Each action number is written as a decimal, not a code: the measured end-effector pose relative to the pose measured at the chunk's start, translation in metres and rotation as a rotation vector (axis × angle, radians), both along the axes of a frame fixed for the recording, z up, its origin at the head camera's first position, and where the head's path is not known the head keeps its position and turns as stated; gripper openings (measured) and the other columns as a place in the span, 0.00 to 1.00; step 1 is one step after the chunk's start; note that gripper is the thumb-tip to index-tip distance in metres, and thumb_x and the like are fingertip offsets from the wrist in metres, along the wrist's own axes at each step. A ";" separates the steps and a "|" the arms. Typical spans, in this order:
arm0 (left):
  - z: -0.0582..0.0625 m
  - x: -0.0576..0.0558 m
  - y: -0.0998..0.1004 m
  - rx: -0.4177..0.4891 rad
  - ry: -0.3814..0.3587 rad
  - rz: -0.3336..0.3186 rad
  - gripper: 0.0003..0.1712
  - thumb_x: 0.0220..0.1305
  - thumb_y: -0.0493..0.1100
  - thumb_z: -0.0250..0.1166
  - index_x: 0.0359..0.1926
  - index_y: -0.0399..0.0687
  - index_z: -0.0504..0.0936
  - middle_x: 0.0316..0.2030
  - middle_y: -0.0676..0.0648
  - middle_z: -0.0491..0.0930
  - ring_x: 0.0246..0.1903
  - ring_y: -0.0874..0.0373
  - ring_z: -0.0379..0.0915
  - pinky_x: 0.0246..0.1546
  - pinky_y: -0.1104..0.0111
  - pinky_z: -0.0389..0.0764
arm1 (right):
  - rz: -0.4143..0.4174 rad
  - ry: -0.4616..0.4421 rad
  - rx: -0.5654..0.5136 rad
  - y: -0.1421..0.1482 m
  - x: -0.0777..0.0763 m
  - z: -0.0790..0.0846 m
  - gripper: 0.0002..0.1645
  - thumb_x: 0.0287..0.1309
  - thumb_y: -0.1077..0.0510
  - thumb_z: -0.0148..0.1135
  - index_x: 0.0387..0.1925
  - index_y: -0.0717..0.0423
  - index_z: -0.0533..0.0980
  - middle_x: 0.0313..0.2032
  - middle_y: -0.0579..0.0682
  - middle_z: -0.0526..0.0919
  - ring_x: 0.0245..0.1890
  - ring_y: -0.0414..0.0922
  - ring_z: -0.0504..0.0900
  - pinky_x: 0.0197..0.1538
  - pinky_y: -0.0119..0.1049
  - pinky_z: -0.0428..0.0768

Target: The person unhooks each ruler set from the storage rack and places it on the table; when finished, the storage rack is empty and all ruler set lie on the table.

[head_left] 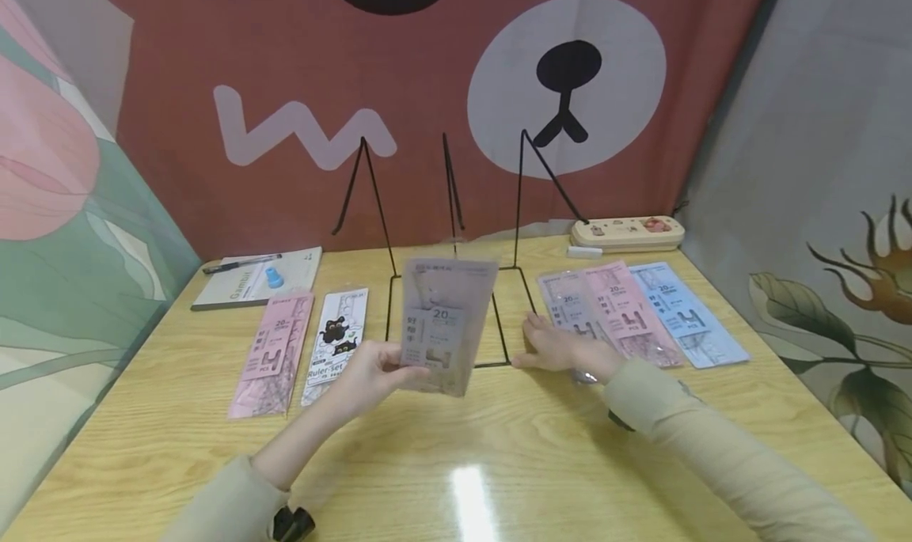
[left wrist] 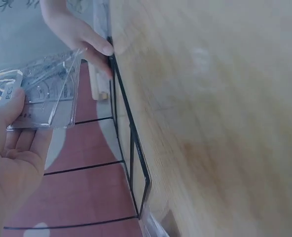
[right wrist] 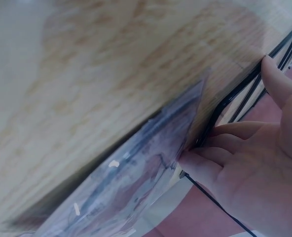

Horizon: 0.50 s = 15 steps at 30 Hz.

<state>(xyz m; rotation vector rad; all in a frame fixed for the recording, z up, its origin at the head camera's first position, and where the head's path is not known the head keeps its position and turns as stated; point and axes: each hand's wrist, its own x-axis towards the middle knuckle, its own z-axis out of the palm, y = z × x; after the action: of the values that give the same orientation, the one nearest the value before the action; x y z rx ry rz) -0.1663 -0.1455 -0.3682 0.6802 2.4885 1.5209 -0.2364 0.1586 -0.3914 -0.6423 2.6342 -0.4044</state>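
My left hand (head_left: 374,376) pinches a pale greyish-purple plastic packet (head_left: 447,328) by its lower left side, thumb in front, and holds it up before a black wire rack (head_left: 504,320). The packet's label reads 20 and PCS; its clear sleeve (left wrist: 62,98) shows in the left wrist view. My right hand (head_left: 563,344) holds the rack's front right corner, with the thumb (right wrist: 276,81) on the front bar and the fingers (right wrist: 225,143) on the side bar. Close beside those fingers lies another purple packet (right wrist: 131,168), partly covered by the hand in the head view.
A pink packet (head_left: 618,308) and a blue packet (head_left: 694,320) lie at right. On the left are another pink packet (head_left: 274,352) and a ruler set (head_left: 335,340). Behind stand a notebook (head_left: 235,289) with a pen (head_left: 242,263) and blue item (head_left: 274,278), and a pencil case (head_left: 627,235).
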 end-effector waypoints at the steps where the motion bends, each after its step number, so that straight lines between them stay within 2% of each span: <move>1: 0.000 0.005 -0.005 -0.002 -0.004 0.003 0.13 0.57 0.38 0.65 0.41 0.33 0.83 0.38 0.37 0.85 0.30 0.58 0.83 0.33 0.67 0.85 | -0.002 -0.003 -0.001 0.000 0.000 0.000 0.49 0.65 0.43 0.51 0.66 0.80 0.47 0.69 0.76 0.41 0.70 0.68 0.42 0.73 0.57 0.44; 4: 0.000 0.017 -0.030 -0.007 -0.010 0.024 0.15 0.57 0.40 0.66 0.42 0.32 0.82 0.37 0.36 0.85 0.31 0.59 0.84 0.34 0.70 0.84 | -0.012 -0.016 0.005 -0.001 0.000 0.000 0.49 0.65 0.42 0.51 0.67 0.78 0.46 0.69 0.74 0.39 0.71 0.66 0.41 0.73 0.56 0.43; 8: -0.004 0.026 -0.076 -0.032 -0.043 0.114 0.21 0.57 0.40 0.66 0.48 0.28 0.77 0.38 0.34 0.84 0.34 0.62 0.84 0.37 0.72 0.84 | -0.012 -0.025 0.006 -0.002 0.000 0.000 0.50 0.65 0.41 0.51 0.68 0.76 0.46 0.70 0.73 0.38 0.71 0.66 0.40 0.73 0.57 0.43; 12: 0.000 0.027 -0.127 -0.082 -0.091 0.284 0.26 0.59 0.39 0.65 0.54 0.26 0.71 0.38 0.32 0.83 0.31 0.64 0.84 0.33 0.70 0.84 | -0.016 -0.038 -0.007 -0.002 -0.001 0.000 0.49 0.65 0.42 0.50 0.68 0.76 0.46 0.70 0.73 0.38 0.71 0.66 0.40 0.73 0.57 0.43; 14: 0.005 0.027 -0.154 -0.120 -0.118 0.364 0.28 0.61 0.41 0.64 0.56 0.26 0.70 0.39 0.34 0.84 0.31 0.65 0.83 0.34 0.67 0.84 | -0.016 -0.036 -0.011 -0.002 -0.002 -0.001 0.49 0.65 0.42 0.50 0.68 0.76 0.46 0.70 0.73 0.38 0.71 0.66 0.40 0.73 0.58 0.43; 15: 0.008 0.027 -0.168 -0.143 -0.129 0.407 0.26 0.62 0.43 0.63 0.55 0.29 0.72 0.37 0.38 0.85 0.31 0.66 0.83 0.34 0.67 0.84 | -0.015 -0.034 -0.014 -0.003 -0.002 -0.001 0.49 0.65 0.42 0.50 0.68 0.77 0.46 0.70 0.73 0.38 0.71 0.67 0.40 0.73 0.58 0.43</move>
<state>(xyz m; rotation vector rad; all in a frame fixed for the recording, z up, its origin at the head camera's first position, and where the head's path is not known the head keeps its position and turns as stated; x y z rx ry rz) -0.1397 -0.3135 -0.3599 0.0495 2.7130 1.4242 -0.2381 0.1560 -0.3924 -0.6152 2.6071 -0.4344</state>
